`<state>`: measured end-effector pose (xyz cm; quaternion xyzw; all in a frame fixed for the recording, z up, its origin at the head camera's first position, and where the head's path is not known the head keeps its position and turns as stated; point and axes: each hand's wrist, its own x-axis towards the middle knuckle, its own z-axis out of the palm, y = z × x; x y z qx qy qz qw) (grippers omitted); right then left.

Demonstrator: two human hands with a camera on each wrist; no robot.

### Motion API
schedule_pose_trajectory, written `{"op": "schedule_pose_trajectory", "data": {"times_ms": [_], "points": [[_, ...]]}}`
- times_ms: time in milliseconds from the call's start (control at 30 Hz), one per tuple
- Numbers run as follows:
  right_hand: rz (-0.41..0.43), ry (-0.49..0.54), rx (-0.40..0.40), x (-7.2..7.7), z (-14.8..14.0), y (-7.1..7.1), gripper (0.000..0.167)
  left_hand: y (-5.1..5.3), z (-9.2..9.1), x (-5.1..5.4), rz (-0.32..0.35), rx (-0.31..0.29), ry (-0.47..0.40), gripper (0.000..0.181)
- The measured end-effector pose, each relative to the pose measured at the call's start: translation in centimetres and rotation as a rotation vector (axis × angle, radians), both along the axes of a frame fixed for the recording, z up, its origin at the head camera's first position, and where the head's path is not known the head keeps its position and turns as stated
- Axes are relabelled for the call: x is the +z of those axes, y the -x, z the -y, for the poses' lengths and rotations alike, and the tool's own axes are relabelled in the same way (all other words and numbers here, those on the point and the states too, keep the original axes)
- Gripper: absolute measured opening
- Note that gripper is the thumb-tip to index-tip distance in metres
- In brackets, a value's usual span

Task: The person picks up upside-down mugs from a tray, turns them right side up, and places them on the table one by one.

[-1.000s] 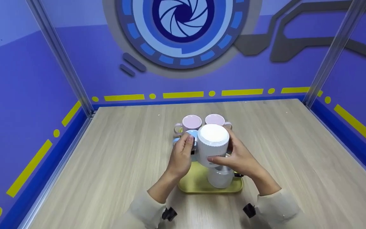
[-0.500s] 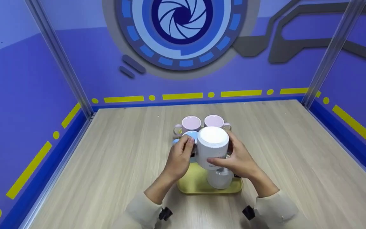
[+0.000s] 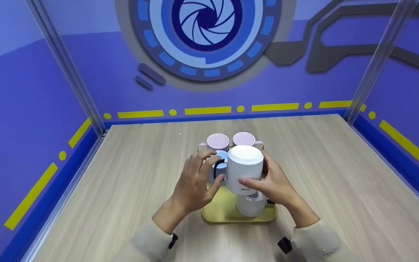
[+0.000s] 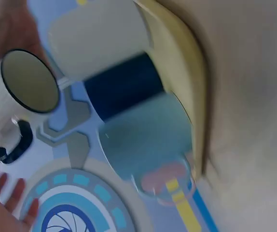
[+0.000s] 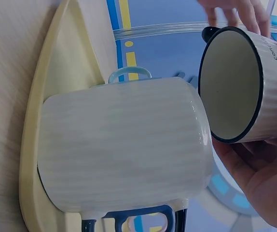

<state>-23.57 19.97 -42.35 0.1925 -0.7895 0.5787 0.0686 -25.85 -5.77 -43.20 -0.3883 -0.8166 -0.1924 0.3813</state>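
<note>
My right hand (image 3: 276,183) grips a white ribbed mug (image 3: 245,173) around its body, holding it mouth down above a yellow tray (image 3: 218,214). The black rim of this mug shows in both wrist views. Its black handle (image 4: 19,145) points toward my left hand (image 3: 193,183), which is beside it with fingers spread and holds nothing. Below the held mug, another white mug (image 3: 250,206) with a black handle stands on the tray. Partly hidden behind my left hand is a light blue mug (image 4: 148,137). A dark blue surface (image 4: 124,86) lies between the mugs in the left wrist view.
Two pink mugs (image 3: 218,141) stand at the tray's far end, their handles pointing outward. The tray rests on a wood-grain table (image 3: 151,156). Blue printed walls (image 3: 86,72) rise at the back and both sides.
My left hand has let go of the held mug's handle, spread its fingers and drawn slightly to the left. The right hand keeps its grip, and the mug has hardly moved.
</note>
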Motion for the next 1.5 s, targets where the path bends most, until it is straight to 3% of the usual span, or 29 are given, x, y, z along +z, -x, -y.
{"op": "schedule_pose_trajectory", "data": {"times_ms": [67, 167, 333, 533, 733, 967, 1367, 1500], "points": [[0.012, 0.008, 0.000, 0.0, 0.0, 0.0, 0.082, 0.2, 0.7, 0.0, -0.139, 0.010, 0.108, 0.049], [0.036, 0.026, 0.004, 0.1, -0.1, 0.1, 0.079, 0.4, 1.3, 0.0, -0.268, 0.033, 0.254, 0.049], [0.070, 0.044, -0.002, 0.1, 0.0, 0.1, 0.077, 0.8, 1.4, -0.1, -0.339, 0.092, 0.402, 0.045], [0.099, 0.079, -0.002, 0.1, 0.3, 0.2, 0.078, 1.5, 1.5, -0.6, -0.439, 0.071, 0.439, 0.032], [0.119, 0.091, 0.014, 0.1, 0.3, 0.2, 0.072, 2.2, 1.7, -1.0, -0.478, 0.050, 0.467, 0.028], [0.155, 0.100, 0.049, 0.0, 0.2, 0.1, 0.069, 2.4, 1.5, -1.0, -0.495, 0.024, 0.488, 0.025], [0.187, 0.019, 0.084, -0.1, -0.2, -0.1, 0.063, 2.3, 1.1, -0.9, -0.523, -0.077, 0.449, 0.021], [0.185, -0.007, 0.075, 0.0, -0.3, -0.2, 0.056, 2.2, 1.0, -0.8, -0.498, -0.111, 0.416, 0.019]]}}
